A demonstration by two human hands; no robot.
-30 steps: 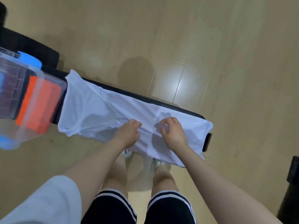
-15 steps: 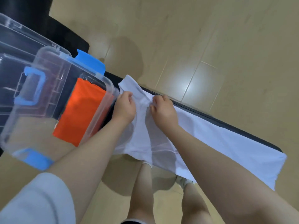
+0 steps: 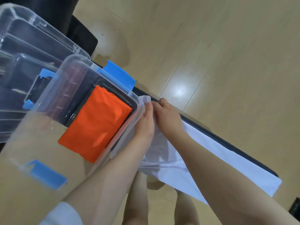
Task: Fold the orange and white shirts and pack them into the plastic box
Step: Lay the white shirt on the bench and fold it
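Both hands, left (image 3: pixel 146 122) and right (image 3: pixel 168 117), pinch the white shirt (image 3: pixel 227 163) at its end beside the plastic box (image 3: pixel 139 101); the shirt's length trails rightward along the narrow table (image 3: pixel 227 140), the orange shirt (image 3: pixel 97 125) already boxed.

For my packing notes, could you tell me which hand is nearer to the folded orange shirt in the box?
Left. The left hand grips the white shirt right beside the plastic box wall next to the orange shirt; the right hand pinches the same end, farther away.
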